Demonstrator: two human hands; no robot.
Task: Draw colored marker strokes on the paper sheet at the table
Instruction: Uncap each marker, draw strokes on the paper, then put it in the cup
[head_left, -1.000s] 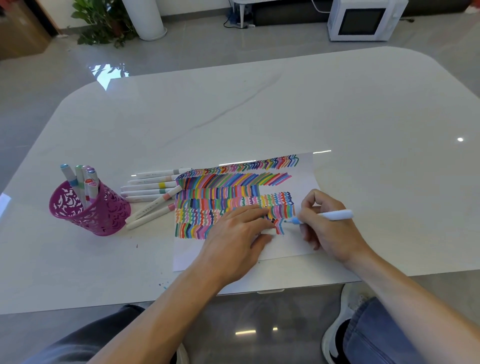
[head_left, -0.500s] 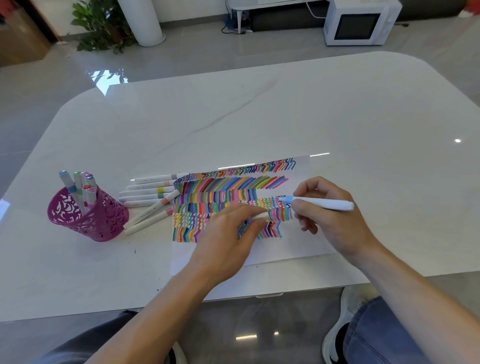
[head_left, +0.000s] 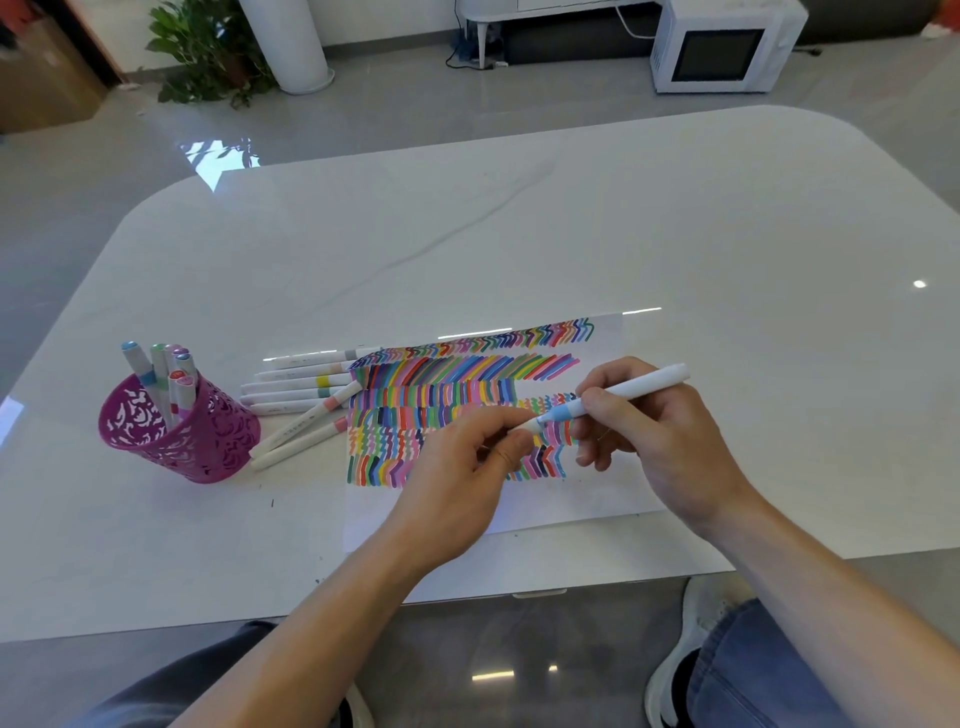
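Gripping a slim white marker (head_left: 639, 387) with a pale blue band near its tip, the right hand (head_left: 660, 441) sits right of centre in the frame. Its fingers are curled round the smooth round barrel, which slants up to the right above the paper. The left hand (head_left: 457, 478), at centre, pinches a small white cap (head_left: 525, 427) between thumb and fingertips, right at the marker's banded end. Whether the cap is fully seated cannot be told.

Both hands are over the paper sheet (head_left: 597, 499), a flat white rectangle near the lower edge of the surface (head_left: 519, 234). Its upper part is packed with rows of short coloured strokes: chevrons, slanted bars, straight ticks and wavy lines. Its bottom strip is bare white.

The surface is glossy, pale and stone-like, with rounded corners and a faint grey vein. Left of the sheet lie several loose markers (head_left: 301, 387), white cylinders with coloured bands, and two of them lie at an angle to the rest. At far left stands a magenta pen cup (head_left: 208, 441) of cut-out lattice, holding more capped markers (head_left: 176, 379) upright.

A white boxy appliance (head_left: 722, 49) sits at upper right on the shiny grey floor (head_left: 467, 119), and a leafy plant (head_left: 208, 52) is at upper left.
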